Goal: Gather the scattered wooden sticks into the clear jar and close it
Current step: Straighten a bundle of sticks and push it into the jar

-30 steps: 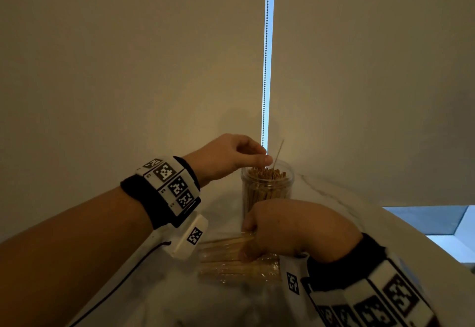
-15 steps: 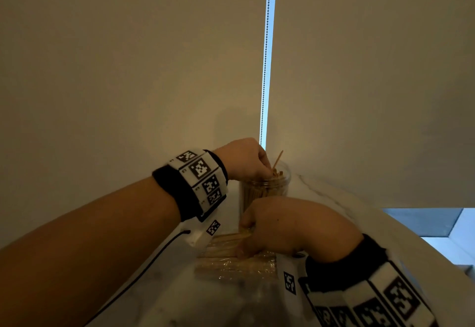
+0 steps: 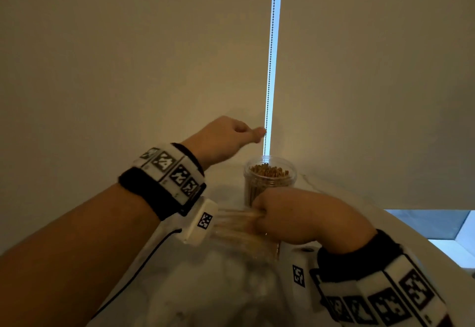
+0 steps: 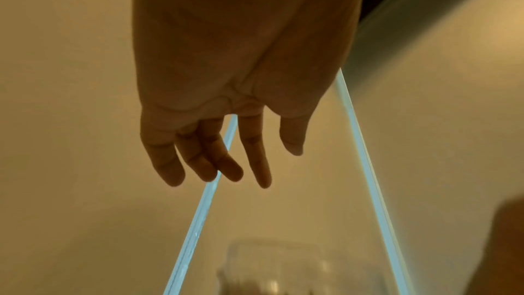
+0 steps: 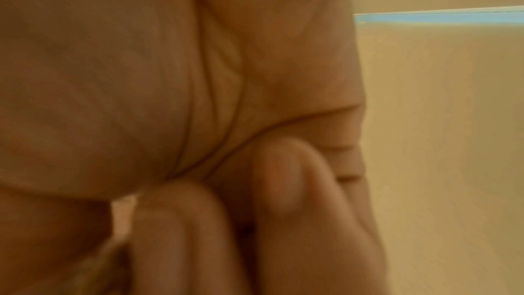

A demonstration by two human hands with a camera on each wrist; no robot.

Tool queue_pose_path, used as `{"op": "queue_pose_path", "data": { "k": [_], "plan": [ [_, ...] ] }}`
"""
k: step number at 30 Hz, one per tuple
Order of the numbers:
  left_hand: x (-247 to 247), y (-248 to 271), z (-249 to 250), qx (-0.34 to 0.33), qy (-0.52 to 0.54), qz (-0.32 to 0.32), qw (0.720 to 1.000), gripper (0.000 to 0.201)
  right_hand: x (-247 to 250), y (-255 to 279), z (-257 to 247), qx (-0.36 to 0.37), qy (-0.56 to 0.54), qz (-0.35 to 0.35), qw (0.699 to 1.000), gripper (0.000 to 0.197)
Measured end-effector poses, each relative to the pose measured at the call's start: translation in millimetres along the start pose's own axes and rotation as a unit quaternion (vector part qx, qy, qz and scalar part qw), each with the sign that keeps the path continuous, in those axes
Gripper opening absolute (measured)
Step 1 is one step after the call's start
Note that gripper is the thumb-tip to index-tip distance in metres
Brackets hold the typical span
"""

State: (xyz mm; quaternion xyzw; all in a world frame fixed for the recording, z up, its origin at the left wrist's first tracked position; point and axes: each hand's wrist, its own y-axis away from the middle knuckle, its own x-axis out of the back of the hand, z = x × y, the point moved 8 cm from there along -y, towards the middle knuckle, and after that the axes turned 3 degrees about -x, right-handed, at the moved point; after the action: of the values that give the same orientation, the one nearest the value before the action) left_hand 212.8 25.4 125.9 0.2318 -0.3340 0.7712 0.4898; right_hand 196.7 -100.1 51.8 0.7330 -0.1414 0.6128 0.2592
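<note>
The clear jar [image 3: 270, 180] stands open at the back of the table, packed with upright wooden sticks [image 3: 268, 170]; no lid is in view. My left hand [image 3: 231, 136] hovers above and left of the jar mouth. In the left wrist view its fingers [image 4: 255, 165] hang relaxed and hold nothing, and the jar [image 4: 272, 266] is a blur below them. My right hand [image 3: 259, 215] sits in front of the jar, fingers curled round a bundle of loose sticks [image 3: 236, 224] lying flat in clear wrap. The right wrist view shows only curled fingers [image 5: 226, 221].
A bead chain [image 3: 270, 69] hangs in the bright gap between two drawn blinds right behind the jar. The white marble table [image 3: 372, 213] curves away at the right, with a window [image 3: 424, 224] beyond. A black cable [image 3: 144, 270] trails from my left wrist.
My left hand pinched a single stick at the jar mouth, let it go into the jar, and has risen up and to the left, empty. The right hand stays on the bundle.
</note>
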Motion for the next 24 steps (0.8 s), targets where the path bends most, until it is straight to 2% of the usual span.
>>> {"op": "queue_pose_path", "data": {
  "k": [3,5,6,8,9,10,11,12,14,18,20,22,24],
  "plan": [
    [35,27,-16,0.027,0.064,0.048,0.996,0.04,10,0,7,-0.004,-0.068,0.048,0.997,0.031],
    [49,44,-33,0.05,0.1,0.097,0.989,0.042,22,-1,9,0.0,-0.144,0.106,0.984,0.025],
    [52,51,-42,0.07,0.118,0.126,0.982,0.051,29,0,11,-0.002,-0.186,0.145,0.972,0.022],
    [47,64,-60,0.123,0.172,0.156,0.965,0.085,40,2,13,-0.008,-0.249,0.223,0.942,0.019],
    [36,67,-66,0.149,0.22,0.141,0.954,0.101,44,2,12,-0.009,-0.269,0.249,0.93,0.019],
    [23,69,-70,0.164,0.28,0.109,0.94,0.106,45,2,10,-0.005,-0.29,0.259,0.921,0.019],
    [9,69,-69,0.165,0.345,0.07,0.921,0.099,44,0,6,0.004,-0.315,0.259,0.913,0.019],
    [0,69,-66,0.162,0.399,0.046,0.902,0.08,42,-2,2,0.013,-0.343,0.251,0.905,0.019],
    [-6,69,-65,0.151,0.453,0.053,0.877,0.049,39,-4,-3,0.019,-0.373,0.247,0.894,0.013],
    [3,64,-73,0.128,0.434,0.131,0.882,0.038,38,-5,5,-0.006,-0.413,0.316,0.854,0.009],
    [5,64,-76,0.127,0.434,0.149,0.88,0.035,40,-4,7,-0.012,-0.392,0.366,0.844,0.012],
    [1,63,-79,0.134,0.448,0.149,0.871,0.033,42,-2,5,-0.016,-0.347,0.407,0.845,0.013],
    [-7,61,-86,0.156,0.489,0.146,0.846,0.034,46,2,0,0.002,-0.323,0.446,0.835,0.014]
  ]
}}
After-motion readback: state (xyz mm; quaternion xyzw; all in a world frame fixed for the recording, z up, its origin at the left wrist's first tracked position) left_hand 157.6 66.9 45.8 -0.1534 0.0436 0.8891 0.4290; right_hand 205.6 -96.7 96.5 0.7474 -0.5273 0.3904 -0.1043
